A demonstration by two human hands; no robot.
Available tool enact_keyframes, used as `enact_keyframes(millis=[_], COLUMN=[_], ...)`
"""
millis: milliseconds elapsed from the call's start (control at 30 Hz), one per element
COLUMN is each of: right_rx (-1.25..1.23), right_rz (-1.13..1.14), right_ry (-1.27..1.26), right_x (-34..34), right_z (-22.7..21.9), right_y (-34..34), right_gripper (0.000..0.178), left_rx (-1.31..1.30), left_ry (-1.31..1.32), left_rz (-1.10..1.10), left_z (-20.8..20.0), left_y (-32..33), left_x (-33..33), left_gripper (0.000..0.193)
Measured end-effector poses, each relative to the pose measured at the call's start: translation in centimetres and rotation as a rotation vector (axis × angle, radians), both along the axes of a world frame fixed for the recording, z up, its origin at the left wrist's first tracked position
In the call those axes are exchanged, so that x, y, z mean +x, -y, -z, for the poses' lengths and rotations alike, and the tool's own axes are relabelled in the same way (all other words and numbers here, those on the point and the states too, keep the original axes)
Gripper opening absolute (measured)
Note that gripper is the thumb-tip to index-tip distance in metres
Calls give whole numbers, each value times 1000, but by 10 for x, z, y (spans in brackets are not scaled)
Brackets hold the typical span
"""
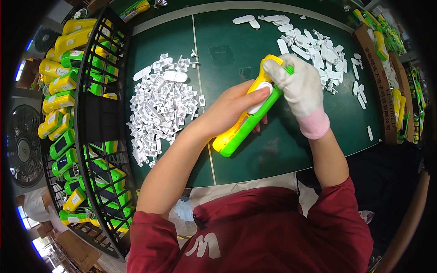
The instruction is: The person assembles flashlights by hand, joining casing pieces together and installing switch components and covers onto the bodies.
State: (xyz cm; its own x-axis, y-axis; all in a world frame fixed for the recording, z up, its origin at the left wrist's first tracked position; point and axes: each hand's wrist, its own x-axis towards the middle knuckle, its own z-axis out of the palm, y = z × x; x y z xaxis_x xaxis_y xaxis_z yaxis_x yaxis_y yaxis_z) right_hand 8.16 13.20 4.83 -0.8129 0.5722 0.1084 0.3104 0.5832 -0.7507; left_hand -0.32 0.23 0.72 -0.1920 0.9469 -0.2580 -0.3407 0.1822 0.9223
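Note:
A long yellow-and-green flashlight housing [237, 133] is held tilted over the table, its far end up and to the right. My bare left hand [234, 103] wraps round its middle from the left. The thumb lies on a white oval cover [260, 101] set on the yellow side, and fingertips show past the green edge. My right hand [301, 86], in a white glove with a pink cuff, is closed on the far end of the housing. The glove hides what its fingertips press on there.
Small white plastic parts [159, 104] are heaped on the green table [205, 50] at left. White oval covers [325, 57] lie scattered at far right. A black crate [98, 118] of yellow-and-green flashlights stands at left, a cardboard box [378, 86] at right.

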Motion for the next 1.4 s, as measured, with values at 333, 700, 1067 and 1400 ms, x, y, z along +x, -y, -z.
enact_keyframes(millis=[333,700,1067,1400], right_rx=[-74,-260,-1268,-1542], right_rz=[-48,-233,-403,-448], right_ry=[-323,-464,-444,-577], right_x=[14,13,17,16], right_z=[9,-4,3,15], right_y=[-1,-9,-23,-28], right_gripper=[42,49,27,21], left_rx=[351,174,179,248], left_ry=[-4,-354,-349,-262], left_rz=[-137,-131,31,-160], left_z=[3,-13,-7,-4], left_y=[8,9,10,6], left_x=[-8,-2,-3,3], left_gripper=[54,55,60,57])
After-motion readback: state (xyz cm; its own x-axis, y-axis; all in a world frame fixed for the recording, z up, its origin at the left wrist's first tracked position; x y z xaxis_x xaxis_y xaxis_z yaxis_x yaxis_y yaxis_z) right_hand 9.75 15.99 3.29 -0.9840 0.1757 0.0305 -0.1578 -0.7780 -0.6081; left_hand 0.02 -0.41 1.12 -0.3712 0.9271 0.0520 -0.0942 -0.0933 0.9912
